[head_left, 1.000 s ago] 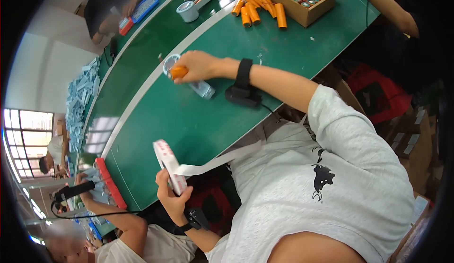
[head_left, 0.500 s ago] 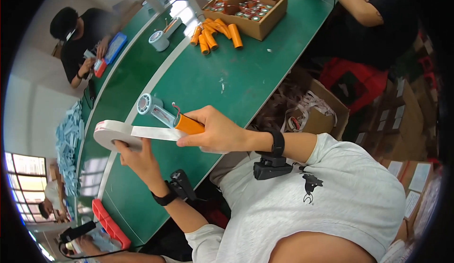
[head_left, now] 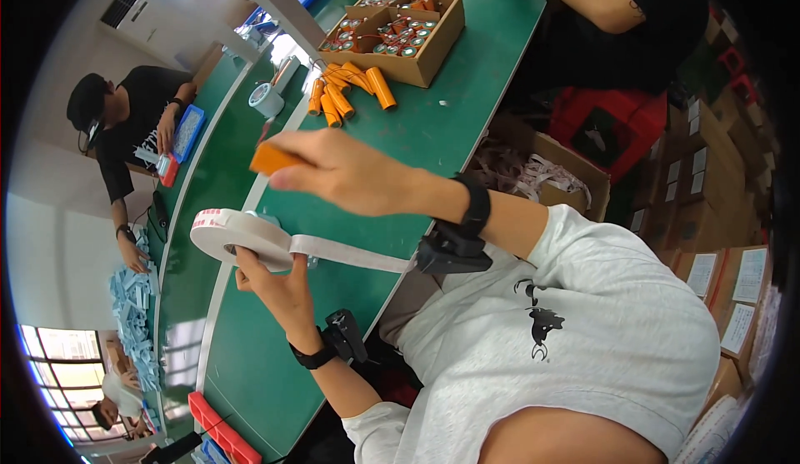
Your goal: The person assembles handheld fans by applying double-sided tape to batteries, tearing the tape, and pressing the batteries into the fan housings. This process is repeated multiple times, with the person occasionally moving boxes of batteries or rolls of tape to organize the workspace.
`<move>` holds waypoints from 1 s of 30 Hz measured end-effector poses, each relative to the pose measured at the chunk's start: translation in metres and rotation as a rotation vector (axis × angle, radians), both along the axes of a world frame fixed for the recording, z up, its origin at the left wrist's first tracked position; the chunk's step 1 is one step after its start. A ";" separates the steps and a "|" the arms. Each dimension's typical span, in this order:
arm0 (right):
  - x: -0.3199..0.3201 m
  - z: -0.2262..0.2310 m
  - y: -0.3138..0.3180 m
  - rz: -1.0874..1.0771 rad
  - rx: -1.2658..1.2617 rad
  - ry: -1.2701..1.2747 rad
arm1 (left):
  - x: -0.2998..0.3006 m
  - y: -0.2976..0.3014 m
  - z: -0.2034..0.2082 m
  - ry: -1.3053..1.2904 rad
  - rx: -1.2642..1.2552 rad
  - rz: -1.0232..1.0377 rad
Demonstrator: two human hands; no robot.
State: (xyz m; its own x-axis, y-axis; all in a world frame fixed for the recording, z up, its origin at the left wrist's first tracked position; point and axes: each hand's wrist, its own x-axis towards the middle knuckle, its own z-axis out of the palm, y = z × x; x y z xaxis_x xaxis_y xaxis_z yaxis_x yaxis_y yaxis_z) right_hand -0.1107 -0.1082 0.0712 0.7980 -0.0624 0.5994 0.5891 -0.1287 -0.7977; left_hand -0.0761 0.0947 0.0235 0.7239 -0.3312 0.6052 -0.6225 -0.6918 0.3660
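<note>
My left hand (head_left: 282, 295) grips a wide white roll of tape (head_left: 254, 237), fingers in its core. A loose strip of tape (head_left: 354, 254) runs from the roll toward the table's near edge. Above it, my right hand (head_left: 337, 168) is closed around an orange cylindrical battery (head_left: 273, 160), slightly blurred by motion. Most of a light-blue handheld fan (head_left: 265, 217) is hidden behind the roll. Farther off, several orange batteries (head_left: 337, 97) lie beside a cardboard box (head_left: 433, 51) filled with more of them.
A light-blue round fan part (head_left: 267, 100) stands past the white divider strip. One co-worker (head_left: 137, 126) sits across the table, another (head_left: 617, 14) at far right. A red tray (head_left: 221, 431) lies at lower left. Tape scraps fill a carton (head_left: 575, 164) beside the table.
My right hand has lifted the battery off the tape strip and moved left and farther up. The strip's end now hangs free of that hand. The whole view has shifted somewhat.
</note>
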 end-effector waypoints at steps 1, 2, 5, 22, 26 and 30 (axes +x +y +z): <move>0.001 0.005 0.006 0.074 -0.029 0.017 | 0.001 -0.005 -0.001 0.002 0.001 -0.006; 0.004 0.008 0.010 0.069 -0.027 0.020 | 0.002 -0.014 0.000 -0.021 0.026 -0.034; 0.006 0.018 0.020 0.121 -0.028 0.299 | -0.003 -0.028 0.005 -0.065 0.077 -0.087; 0.060 0.014 -0.096 0.048 1.147 -0.332 | -0.003 -0.074 -0.019 0.017 0.320 -0.386; 0.041 0.004 -0.098 0.455 0.732 -0.309 | 0.026 -0.083 -0.016 0.222 0.270 -0.465; 0.035 -0.024 -0.094 0.557 0.585 -0.159 | 0.055 -0.052 0.027 -0.110 0.400 -0.338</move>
